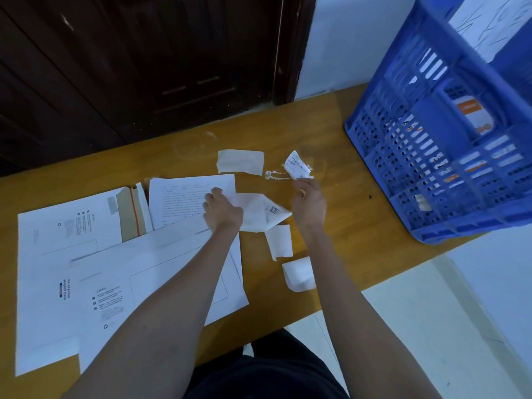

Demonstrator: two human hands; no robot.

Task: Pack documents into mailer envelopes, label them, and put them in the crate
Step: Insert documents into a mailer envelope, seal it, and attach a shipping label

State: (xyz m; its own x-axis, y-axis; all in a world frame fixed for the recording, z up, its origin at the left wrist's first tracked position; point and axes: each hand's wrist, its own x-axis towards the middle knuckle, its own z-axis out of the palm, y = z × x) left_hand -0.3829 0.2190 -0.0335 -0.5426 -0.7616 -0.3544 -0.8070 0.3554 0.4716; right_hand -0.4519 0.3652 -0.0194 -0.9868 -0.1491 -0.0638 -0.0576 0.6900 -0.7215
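**Both hands on a label sheet above the printed document**

The left hand (pixel 221 210) lies knuckles-up, its fingers curled down onto the right edge of the printed document (pixel 187 197) and over the left end of a white label sheet with a QR code (pixel 260 211). Whether the fingers pinch the sheet or only press on it cannot be told. The right hand (pixel 308 201) is just right of that sheet, fingers bent and close together at its far-right corner; their exact grip is hidden by the back of the hand.

Just beyond the right hand lies a crumpled printed slip (pixel 296 165), and left of that a blank backing paper (pixel 240 161). Nearer than the hands, two more blank paper pieces (pixel 280 240) (pixel 299 272) rest on the wooden table (pixel 345 226).

Under the left forearm lies a white mailer envelope (pixel 149 272), overlapping a second mailer (pixel 51 254) to the left whose brown inner flap is open. The blue crate (pixel 437 156) stands tilted at the far right of the table, with labelled mailers showing through its slots.
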